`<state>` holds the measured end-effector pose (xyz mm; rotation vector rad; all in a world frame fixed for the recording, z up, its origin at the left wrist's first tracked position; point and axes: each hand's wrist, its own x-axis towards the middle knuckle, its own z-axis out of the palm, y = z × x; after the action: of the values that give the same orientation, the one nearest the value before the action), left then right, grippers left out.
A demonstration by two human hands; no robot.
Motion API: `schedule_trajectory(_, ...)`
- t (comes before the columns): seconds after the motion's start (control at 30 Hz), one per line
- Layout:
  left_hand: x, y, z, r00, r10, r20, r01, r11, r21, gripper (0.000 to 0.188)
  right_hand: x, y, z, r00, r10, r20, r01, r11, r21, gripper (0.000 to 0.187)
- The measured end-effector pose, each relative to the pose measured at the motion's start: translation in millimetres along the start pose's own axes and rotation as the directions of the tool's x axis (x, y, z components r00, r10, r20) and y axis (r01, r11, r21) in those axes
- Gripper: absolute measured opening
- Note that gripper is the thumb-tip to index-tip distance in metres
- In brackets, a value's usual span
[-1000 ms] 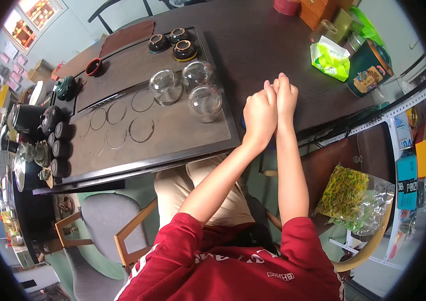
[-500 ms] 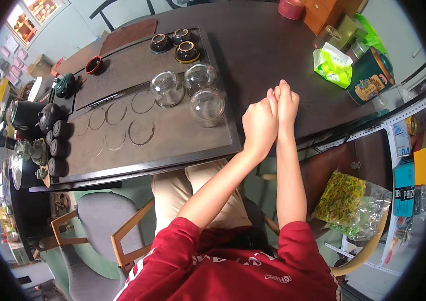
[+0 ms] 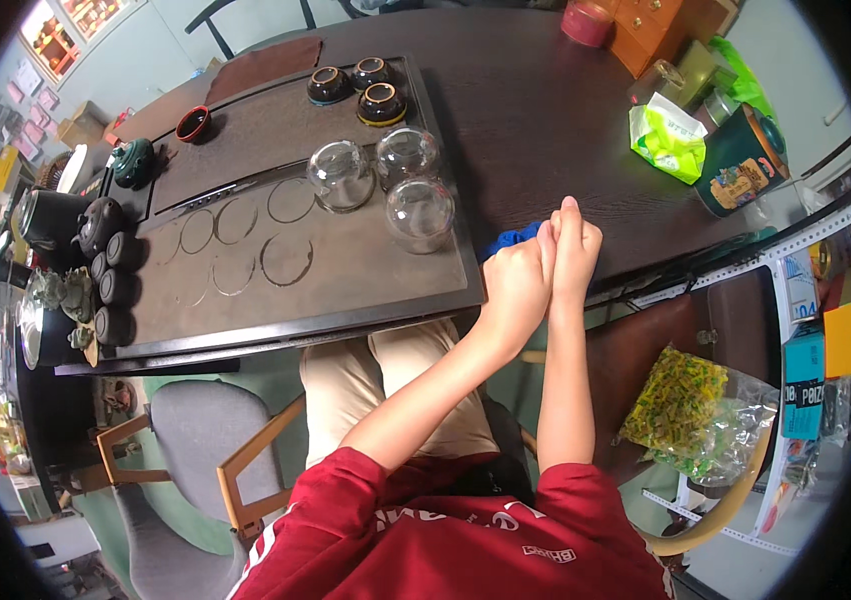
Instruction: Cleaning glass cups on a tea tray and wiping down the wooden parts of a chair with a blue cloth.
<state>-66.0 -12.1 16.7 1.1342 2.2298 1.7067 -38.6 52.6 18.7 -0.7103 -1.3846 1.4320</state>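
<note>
Both my hands are closed in fists, pressed side by side just past the near table edge. My left hand [image 3: 518, 283] is shut on a crumpled blue cloth [image 3: 513, 238], which bulges out beyond its knuckles. Against it, my right hand [image 3: 573, 255] is closed on the same cloth, its thumb pointing away from me; a little blue shows at its right side. Most of the cloth is hidden under my fingers. Left of my hands lies a dark tea tray [image 3: 365, 292]. Upturned glass cups [image 3: 420, 213] stand on its right part, near wet rings.
Upturned dark tea bowls [image 3: 382, 104] and a red-rimmed cup [image 3: 193, 124] sit farther back on the tray. Along its left are a green teapot [image 3: 132, 163] and dark pots. A tissue pack [image 3: 669, 140] and green canister [image 3: 742, 163] stand right. Chairs [image 3: 213, 435] are below.
My joined hands have moved down and toward me, still pressed together. Blue cloth now shows beyond and beside them, where none was visible before. The view has shifted slightly.
</note>
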Motion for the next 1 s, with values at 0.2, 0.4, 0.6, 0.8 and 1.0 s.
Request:
schedule_trajectory(0.2,13.8,4.2,9.7,0.998,-0.063,-0.028,0.066,0.992,0.103,0.050,19.6,-0.5,-1.7,0.998,0.065,0.016,-0.065,0.998,0.011,0.047)
schedule_trajectory(0.4,18.0,4.0,9.2,0.998,-0.062,-0.002,0.062,0.994,0.093,0.049,26.8,5.5,-3.7,0.995,0.084,0.053,-0.086,0.996,0.028,0.047)
schedule_trajectory(0.6,-1.5,5.1,-2.7,0.996,-0.084,0.038,0.085,0.996,-0.034,0.050,-2.8,-0.6,-3.5,0.999,0.035,0.025,-0.037,0.996,0.079,0.047)
schedule_trajectory(0.8,9.2,11.9,5.2,0.987,-0.161,0.018,0.161,0.986,-0.051,0.051,12.6,-0.8,-1.5,0.994,0.104,-0.031,-0.100,0.990,0.099,0.047)
schedule_trajectory(1.0,34.5,11.4,24.4,0.985,-0.162,0.054,0.158,0.984,0.076,0.050,49.4,4.6,-10.0,0.990,0.143,-0.011,-0.142,0.988,0.059,0.045)
